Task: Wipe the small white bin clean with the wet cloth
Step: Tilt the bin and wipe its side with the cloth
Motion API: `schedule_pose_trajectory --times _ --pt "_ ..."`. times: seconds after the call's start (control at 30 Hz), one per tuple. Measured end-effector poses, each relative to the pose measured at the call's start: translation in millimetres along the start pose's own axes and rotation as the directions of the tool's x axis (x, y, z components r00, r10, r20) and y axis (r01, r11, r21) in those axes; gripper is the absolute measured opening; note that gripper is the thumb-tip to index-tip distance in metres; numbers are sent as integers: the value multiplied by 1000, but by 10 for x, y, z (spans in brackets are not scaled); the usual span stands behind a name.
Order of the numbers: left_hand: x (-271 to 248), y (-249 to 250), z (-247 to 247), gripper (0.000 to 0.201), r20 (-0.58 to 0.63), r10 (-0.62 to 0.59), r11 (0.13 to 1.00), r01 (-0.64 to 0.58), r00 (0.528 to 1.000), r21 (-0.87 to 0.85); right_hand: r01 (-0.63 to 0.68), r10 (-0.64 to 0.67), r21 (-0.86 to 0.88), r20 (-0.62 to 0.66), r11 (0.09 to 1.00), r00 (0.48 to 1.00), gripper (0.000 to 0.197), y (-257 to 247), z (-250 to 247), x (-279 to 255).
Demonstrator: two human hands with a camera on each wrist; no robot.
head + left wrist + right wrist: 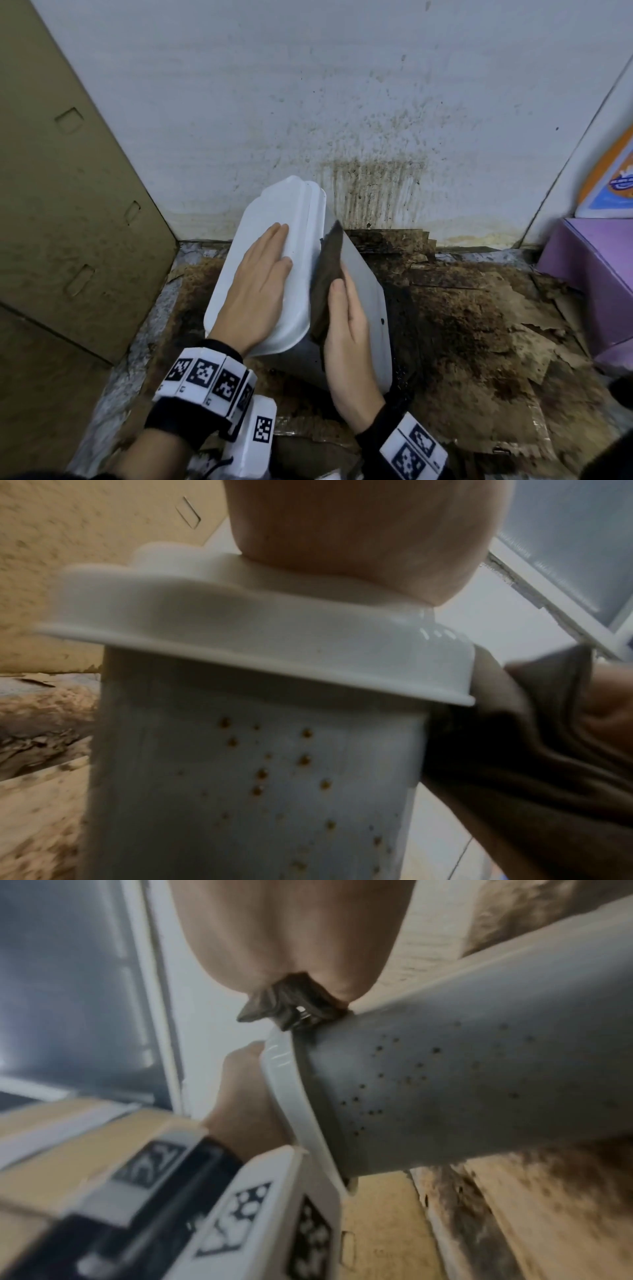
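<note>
The small white bin (368,308) leans tilted on the dirty floor by the wall, its lid (298,219) on. Brown spots dot its side (260,777), also visible from the right wrist on the bin (479,1083). My left hand (270,260) lies flat on the lid with straight fingers. My right hand (342,301) holds a dark wet cloth (327,274) against the bin's side just under the lid rim, thumb on top of the cloth. The cloth (291,1001) bunches out between thumb and palm. The other fingers of the right hand are hidden behind the cloth.
A big cardboard box (68,205) stands at the left, a purple box (596,274) at the right with an orange and blue pack (613,185) above it. The white wall (370,185) behind is streaked brown. Stained, torn cardboard (479,325) covers the floor.
</note>
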State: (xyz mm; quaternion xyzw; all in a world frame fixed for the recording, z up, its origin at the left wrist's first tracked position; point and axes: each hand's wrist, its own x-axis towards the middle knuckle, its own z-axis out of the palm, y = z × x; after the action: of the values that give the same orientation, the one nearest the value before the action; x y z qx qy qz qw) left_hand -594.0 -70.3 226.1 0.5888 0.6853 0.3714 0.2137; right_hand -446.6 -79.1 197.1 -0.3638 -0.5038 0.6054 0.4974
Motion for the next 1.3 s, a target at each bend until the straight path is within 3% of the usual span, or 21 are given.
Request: schedule_pose_trajectory --times 0.13,0.37,0.53,0.63,0.77,0.93,1.07,1.3 --pt "8 10 11 51 19 50 999 -50 999 -3 51 -8 -279 153 959 988 53 -56 75 67" --pt "-3 43 10 58 16 12 1000 -12 1000 20 -28 131 -411 226 911 965 61 -227 6 893" --pt "32 48 18 63 13 -8 999 8 1000 43 -3 200 -572 282 820 938 70 -348 0 1586" --pt "28 43 20 63 12 -12 999 12 1000 42 15 214 -594 314 804 925 71 -348 -37 1729" --pt "30 40 39 62 11 -5 998 4 1000 64 -11 201 -529 303 849 931 69 -350 -44 1485" --pt "21 74 53 51 14 18 998 -19 1000 54 -30 150 -413 262 910 953 63 -227 -42 714" --pt "25 71 60 60 14 15 999 -15 1000 47 -25 89 -316 190 948 978 58 -115 -6 186" --pt "19 186 105 62 39 21 995 -25 999 97 -15 44 -319 82 948 996 53 -109 -35 82"
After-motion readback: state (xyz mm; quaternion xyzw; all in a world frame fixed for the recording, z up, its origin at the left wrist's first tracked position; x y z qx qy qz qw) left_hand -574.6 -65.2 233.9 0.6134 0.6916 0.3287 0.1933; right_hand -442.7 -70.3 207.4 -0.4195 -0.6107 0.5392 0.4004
